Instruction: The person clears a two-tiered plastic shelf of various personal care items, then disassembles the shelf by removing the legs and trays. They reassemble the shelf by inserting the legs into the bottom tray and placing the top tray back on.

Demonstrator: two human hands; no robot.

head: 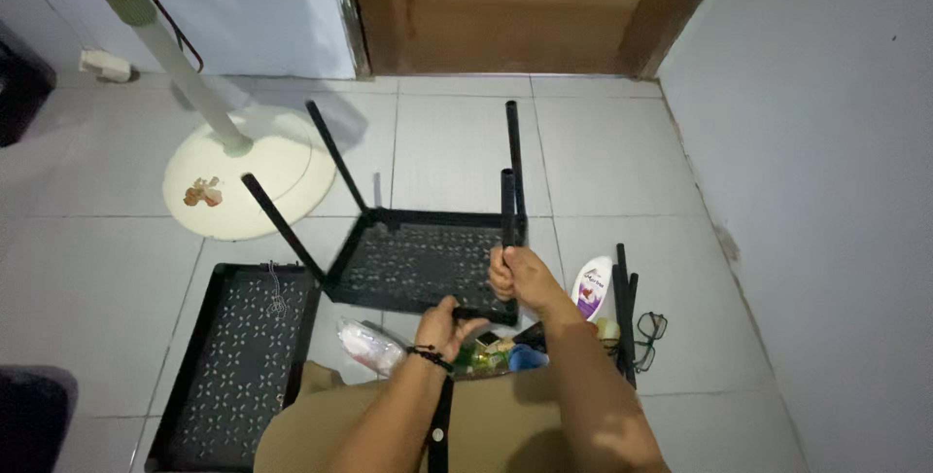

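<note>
Head view: both hands work at the near edge of a black perforated shelf tray (418,259) that lies upside down on the tiled floor (603,162) just ahead of them. The right hand (520,277) is closed around the base of a black leg tube (507,206) at the tray's near right corner, and the left hand (449,322) is closed on the tray's near rim, beside that corner.

Three other tubes already stand up from the tray, two of them leaning outward on the left. As a judgement, the gripped tube could seat crooked or slip off its socket if the right hand pushes at an angle. The tray could slide on the smooth tiles if the left hand loosens, and a jolt could knock the leaning tubes loose.

To the left of the left hand lies a second black tray (238,356), flat on the floor. Beyond it stands the round white base of a pedestal fan (248,176). Right of the right hand lie a white bottle (592,286), spare black tubes (623,313) and a pair of glasses (651,329). Small packets and a clear bag (369,345) crowd the floor under the wrists, close enough to snag a slipping hand.
</note>
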